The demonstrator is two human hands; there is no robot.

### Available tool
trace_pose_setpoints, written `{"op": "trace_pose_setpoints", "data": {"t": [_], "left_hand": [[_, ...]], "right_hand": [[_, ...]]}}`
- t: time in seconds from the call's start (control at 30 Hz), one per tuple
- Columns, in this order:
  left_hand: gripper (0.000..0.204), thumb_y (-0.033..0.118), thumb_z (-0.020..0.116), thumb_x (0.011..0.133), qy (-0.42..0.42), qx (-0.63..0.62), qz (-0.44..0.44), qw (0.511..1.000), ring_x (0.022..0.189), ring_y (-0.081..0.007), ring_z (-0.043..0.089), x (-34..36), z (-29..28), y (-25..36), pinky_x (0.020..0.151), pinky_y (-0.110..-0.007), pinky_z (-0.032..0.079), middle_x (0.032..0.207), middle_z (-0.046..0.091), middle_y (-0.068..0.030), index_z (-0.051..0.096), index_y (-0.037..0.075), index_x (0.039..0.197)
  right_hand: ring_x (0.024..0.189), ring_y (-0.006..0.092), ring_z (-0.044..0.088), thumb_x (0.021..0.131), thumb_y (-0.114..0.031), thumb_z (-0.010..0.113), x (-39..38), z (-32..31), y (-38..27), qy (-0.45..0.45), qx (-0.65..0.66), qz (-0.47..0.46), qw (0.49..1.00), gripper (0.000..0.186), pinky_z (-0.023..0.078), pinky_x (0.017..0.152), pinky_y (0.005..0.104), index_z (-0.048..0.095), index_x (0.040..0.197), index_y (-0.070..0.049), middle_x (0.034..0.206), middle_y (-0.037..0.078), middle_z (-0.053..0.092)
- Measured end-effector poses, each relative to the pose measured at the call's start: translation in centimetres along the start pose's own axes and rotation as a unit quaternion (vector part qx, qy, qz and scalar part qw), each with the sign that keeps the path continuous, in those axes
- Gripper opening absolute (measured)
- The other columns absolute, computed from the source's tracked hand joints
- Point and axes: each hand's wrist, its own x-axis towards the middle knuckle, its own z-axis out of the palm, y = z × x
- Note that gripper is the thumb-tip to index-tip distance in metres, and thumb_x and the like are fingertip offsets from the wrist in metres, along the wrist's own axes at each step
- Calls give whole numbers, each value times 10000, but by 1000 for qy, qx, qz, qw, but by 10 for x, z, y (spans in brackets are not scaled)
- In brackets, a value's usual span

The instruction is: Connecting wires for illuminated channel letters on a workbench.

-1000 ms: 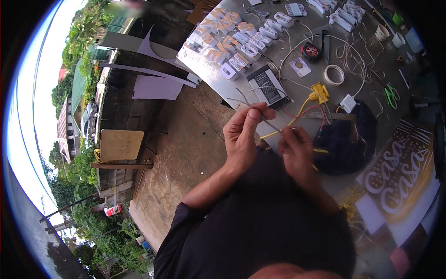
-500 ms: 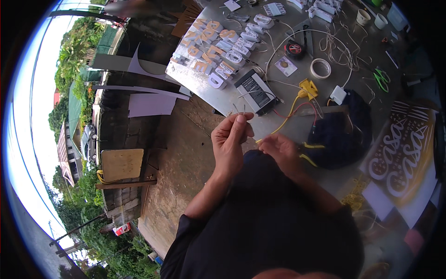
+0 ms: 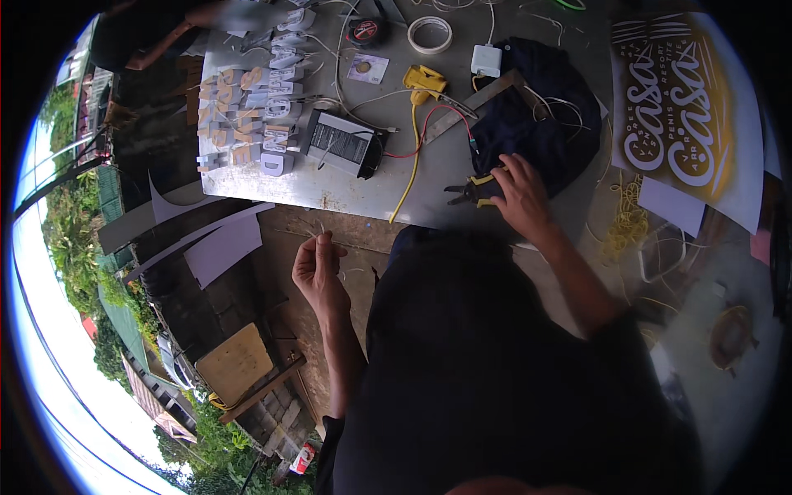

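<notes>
My left hand point(image 3: 320, 272) is closed in a pinch beyond the table's front edge. Thin, pale wire ends point(image 3: 322, 226) stick up from between its thumb and forefinger. At the table edge my right hand point(image 3: 525, 200) has its fingers around the yellow handles of a pair of pliers point(image 3: 464, 192). Their dark jaws point left and look slightly apart. Behind the pliers lies a dark blue cloth point(image 3: 561, 82), with a metal square point(image 3: 450, 124) across its left side. A yellow cord runs from a yellow plug point(image 3: 424, 81) over the table edge.
A black power supply box point(image 3: 340, 142) with a pale label sits left of the yellow cord. Further left stand rows of small cut-out letters point(image 3: 276, 111). A tape measure point(image 3: 365, 31), a tape roll point(image 3: 430, 35) and a white adapter point(image 3: 486, 60) lie behind. Another person's arm point(image 3: 161, 45) shows at far left.
My right hand has left my left hand's side and closed on the pliers at the table edge. My left hand still pinches the wires. The whole view has shifted to the right.
</notes>
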Motion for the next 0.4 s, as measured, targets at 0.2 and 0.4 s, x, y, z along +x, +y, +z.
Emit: {"op": "trace_pose_setpoints", "data": {"t": [0.2, 0.4], "left_hand": [[232, 244, 696, 1012, -30, 6, 2, 1000, 565, 9, 378, -1, 24, 10, 531, -192, 258, 700, 650, 11, 717, 13, 1016], [245, 258, 703, 1008, -55, -30, 35, 997, 575, 3, 415, 9, 48, 12, 540, -179, 273, 704, 649, 7, 716, 14, 1024]], "right_hand": [[1406, 373, 412, 752, -259, 865, -6, 18, 14, -43, -37, 1, 998, 608, 357, 1167, 503, 624, 1268, -47, 1453, 173, 485], [1457, 388, 348, 741, -409, 860, -14, 27, 15, -78, -99, -60, 990, 739, 263, 1208, 572, 591, 1348, -85, 1496, 185, 451]]}}
